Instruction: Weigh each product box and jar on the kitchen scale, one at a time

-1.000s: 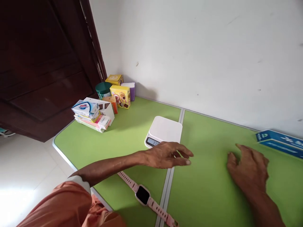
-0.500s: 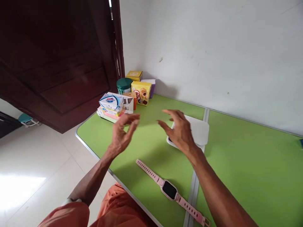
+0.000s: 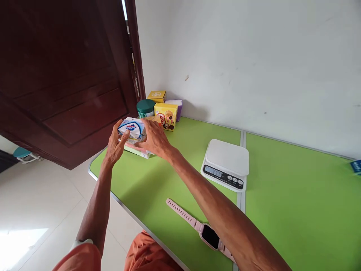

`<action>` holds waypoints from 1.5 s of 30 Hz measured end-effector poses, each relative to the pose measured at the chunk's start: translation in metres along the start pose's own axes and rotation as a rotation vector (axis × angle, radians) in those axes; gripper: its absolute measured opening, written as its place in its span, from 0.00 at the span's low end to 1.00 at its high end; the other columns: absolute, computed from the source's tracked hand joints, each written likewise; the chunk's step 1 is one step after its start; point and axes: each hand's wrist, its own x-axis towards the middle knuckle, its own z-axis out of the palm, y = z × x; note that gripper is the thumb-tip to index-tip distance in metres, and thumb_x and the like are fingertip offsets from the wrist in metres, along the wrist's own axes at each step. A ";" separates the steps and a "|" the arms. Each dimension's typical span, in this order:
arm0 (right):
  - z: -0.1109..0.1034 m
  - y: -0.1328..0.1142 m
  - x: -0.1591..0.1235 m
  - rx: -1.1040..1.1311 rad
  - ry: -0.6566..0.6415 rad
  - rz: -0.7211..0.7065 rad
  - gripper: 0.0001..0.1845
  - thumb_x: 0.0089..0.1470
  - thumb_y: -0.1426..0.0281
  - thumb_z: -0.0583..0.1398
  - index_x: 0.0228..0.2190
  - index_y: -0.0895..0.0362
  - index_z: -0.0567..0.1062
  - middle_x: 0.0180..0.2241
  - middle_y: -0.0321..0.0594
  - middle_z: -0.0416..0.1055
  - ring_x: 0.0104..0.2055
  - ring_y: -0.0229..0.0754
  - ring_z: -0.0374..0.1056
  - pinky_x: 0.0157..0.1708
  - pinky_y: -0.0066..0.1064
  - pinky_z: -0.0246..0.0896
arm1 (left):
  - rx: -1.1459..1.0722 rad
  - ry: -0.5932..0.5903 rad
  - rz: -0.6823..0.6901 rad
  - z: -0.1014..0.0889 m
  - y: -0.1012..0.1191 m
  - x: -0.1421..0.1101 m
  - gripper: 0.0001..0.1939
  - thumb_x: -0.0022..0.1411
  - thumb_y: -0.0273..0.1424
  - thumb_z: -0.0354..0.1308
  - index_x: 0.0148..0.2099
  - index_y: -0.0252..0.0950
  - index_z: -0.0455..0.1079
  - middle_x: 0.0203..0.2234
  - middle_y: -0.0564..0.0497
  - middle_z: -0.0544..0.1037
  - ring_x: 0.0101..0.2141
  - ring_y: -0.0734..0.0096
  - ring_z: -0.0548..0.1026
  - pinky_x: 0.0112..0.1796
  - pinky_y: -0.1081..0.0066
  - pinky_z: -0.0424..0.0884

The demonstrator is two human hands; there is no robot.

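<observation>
At the far left of the table, a white-and-blue soap box (image 3: 132,129) lies on top of a small stack of cartons. My left hand (image 3: 115,145) grips its left side, thumb over the front edge. From the right, my right hand (image 3: 154,137) closes on the opposite side, its fingers over the top edge and thumb low in front. Beneath the hands a pink-and-green carton (image 3: 138,150) shows in part; the right hand hides the rest of the stack.
A white kitchen scale (image 3: 227,160) with a lit display stands mid-table. In front of it a pink smartwatch (image 3: 210,236) is partly covered by my right forearm. Behind the stack are a yellow snack box (image 3: 169,113), a green-lidded tub (image 3: 146,107) and other boxes. A wall borders the table's back.
Both hands have moved left and away from me, from above the table onto the soap box, and taken hold of it. The scale's front is now uncovered; my right forearm covers part of the watch.
</observation>
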 end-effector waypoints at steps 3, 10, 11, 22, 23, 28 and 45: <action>0.002 -0.002 0.005 -0.029 -0.033 0.004 0.41 0.51 0.65 0.75 0.62 0.56 0.68 0.56 0.56 0.76 0.61 0.65 0.69 0.62 0.60 0.66 | -0.087 -0.161 0.010 -0.012 0.000 0.005 0.48 0.62 0.58 0.67 0.74 0.37 0.63 0.64 0.38 0.79 0.61 0.46 0.79 0.59 0.55 0.77; -0.006 -0.007 0.008 -0.008 -0.061 -0.010 0.35 0.50 0.70 0.74 0.58 0.56 0.71 0.56 0.55 0.79 0.61 0.62 0.71 0.63 0.54 0.67 | -0.067 -0.322 -0.001 -0.023 -0.015 0.031 0.50 0.47 0.50 0.78 0.67 0.35 0.69 0.56 0.40 0.83 0.53 0.49 0.83 0.50 0.59 0.82; -0.009 -0.008 0.007 -0.010 -0.072 0.001 0.35 0.50 0.72 0.73 0.58 0.58 0.71 0.56 0.56 0.79 0.61 0.62 0.72 0.62 0.53 0.67 | -0.065 -0.331 0.001 -0.024 -0.015 0.033 0.49 0.46 0.51 0.79 0.66 0.35 0.71 0.54 0.40 0.84 0.51 0.50 0.83 0.49 0.60 0.82; -0.101 0.012 -0.074 0.186 -0.074 -0.009 0.41 0.47 0.70 0.78 0.62 0.53 0.75 0.61 0.50 0.79 0.59 0.56 0.78 0.60 0.50 0.74 | -0.061 -0.386 0.075 0.024 0.056 -0.003 0.40 0.39 0.54 0.83 0.46 0.37 0.73 0.41 0.45 0.85 0.43 0.52 0.84 0.44 0.58 0.84; -0.114 0.013 -0.085 0.206 -0.069 0.010 0.42 0.48 0.67 0.79 0.62 0.53 0.75 0.60 0.49 0.79 0.57 0.55 0.79 0.58 0.49 0.75 | -0.098 -0.404 0.086 0.033 0.061 -0.007 0.41 0.39 0.54 0.83 0.48 0.37 0.73 0.43 0.44 0.85 0.44 0.52 0.84 0.45 0.58 0.84; -0.165 0.017 -0.132 0.238 -0.020 0.121 0.31 0.54 0.58 0.75 0.57 0.51 0.78 0.55 0.43 0.82 0.49 0.50 0.81 0.50 0.42 0.79 | -0.263 -0.523 0.131 0.083 0.079 -0.020 0.42 0.41 0.52 0.83 0.52 0.37 0.72 0.48 0.42 0.84 0.47 0.51 0.84 0.48 0.56 0.83; -0.174 0.145 -0.222 -0.163 0.338 0.537 0.31 0.51 0.53 0.72 0.53 0.52 0.78 0.53 0.50 0.80 0.53 0.61 0.74 0.51 0.55 0.74 | -0.093 -0.275 -0.019 0.190 0.029 -0.042 0.31 0.54 0.39 0.77 0.57 0.37 0.73 0.53 0.42 0.76 0.40 0.63 0.79 0.44 0.62 0.81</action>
